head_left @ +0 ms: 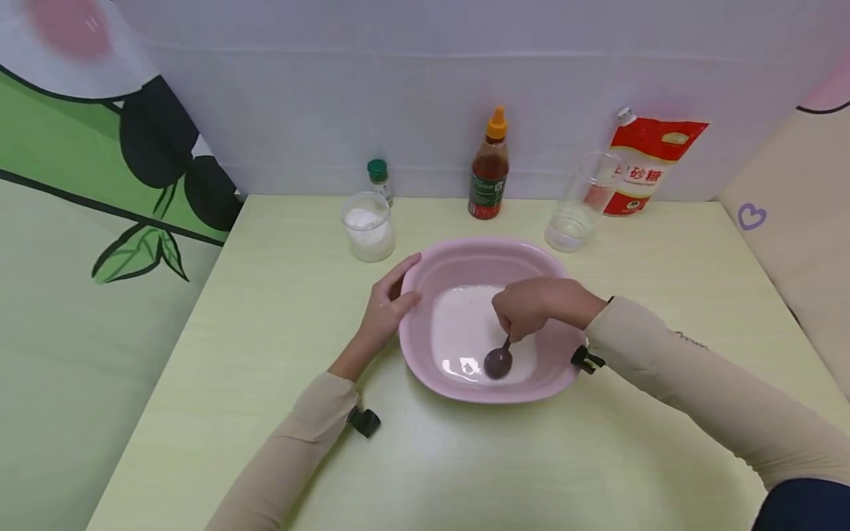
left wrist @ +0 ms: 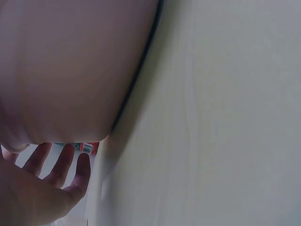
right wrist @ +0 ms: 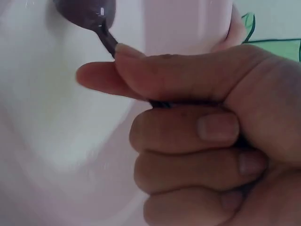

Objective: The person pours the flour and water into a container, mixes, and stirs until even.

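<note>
A pink oval basin (head_left: 458,392) stands on the table, with a whitish liquid over its bottom. My left hand (head_left: 388,306) holds the basin's left rim, thumb at the top edge. In the left wrist view, the fingers of that left hand (left wrist: 47,188) lie against the outer wall of the basin (left wrist: 70,70). My right hand (head_left: 534,304) is over the basin and grips a dark brown spoon (head_left: 498,363), bowl down at the liquid. The right wrist view shows the right hand (right wrist: 197,127) curled round the handle, thumb and forefinger near the spoon's bowl (right wrist: 89,10).
Behind the basin, from left to right, are a glass of white granules (head_left: 369,234), a small green-capped jar (head_left: 378,177), a sauce bottle with an orange cap (head_left: 488,177), a tall clear glass (head_left: 572,221) and a red-and-white sugar pouch (head_left: 644,169). A cloth backdrop (head_left: 299,96) closes the table's back.
</note>
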{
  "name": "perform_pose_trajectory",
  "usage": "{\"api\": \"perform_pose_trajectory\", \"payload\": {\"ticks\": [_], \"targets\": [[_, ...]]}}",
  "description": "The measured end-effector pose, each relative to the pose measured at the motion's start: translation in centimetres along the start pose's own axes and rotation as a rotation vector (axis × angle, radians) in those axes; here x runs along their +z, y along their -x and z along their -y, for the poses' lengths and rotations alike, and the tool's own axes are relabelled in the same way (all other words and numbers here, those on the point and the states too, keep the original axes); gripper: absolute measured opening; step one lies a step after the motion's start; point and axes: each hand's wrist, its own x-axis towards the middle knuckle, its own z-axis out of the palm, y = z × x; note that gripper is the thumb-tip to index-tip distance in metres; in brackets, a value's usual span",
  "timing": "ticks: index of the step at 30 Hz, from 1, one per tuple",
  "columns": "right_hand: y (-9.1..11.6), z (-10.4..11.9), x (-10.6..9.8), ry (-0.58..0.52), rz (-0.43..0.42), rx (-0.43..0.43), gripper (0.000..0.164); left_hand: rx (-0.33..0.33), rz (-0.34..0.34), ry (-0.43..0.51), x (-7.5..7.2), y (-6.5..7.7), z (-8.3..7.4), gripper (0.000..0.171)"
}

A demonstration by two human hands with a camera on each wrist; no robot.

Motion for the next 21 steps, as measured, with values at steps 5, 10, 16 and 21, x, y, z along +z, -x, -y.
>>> {"api": "perform_pose_trajectory", "payload": {"ticks": [5,10,16,21], "targets": [[1.0,-3.0,-0.8,-0.024,-0.023,0.135,0.008,0.01,-0.004,0.008,-0.1,0.0,0.0,0.063],[0.8,-4.5,-1.6,-0.134,-0.138,0.307,0.008,0.009,-0.003,0.021,0.1,-0.1,0.1,0.063],[-1.6,-3.3,-2.7,-0.114,-0.219,0.231,0.007,0.031,0.004,0.016,0.2,-0.2,0.1,0.063],[-4.2,-0.7,-3.0,-0.036,-0.191,0.017,0.015,0.04,-0.002,0.008,0.2,-0.1,0.3,0.064]]}}
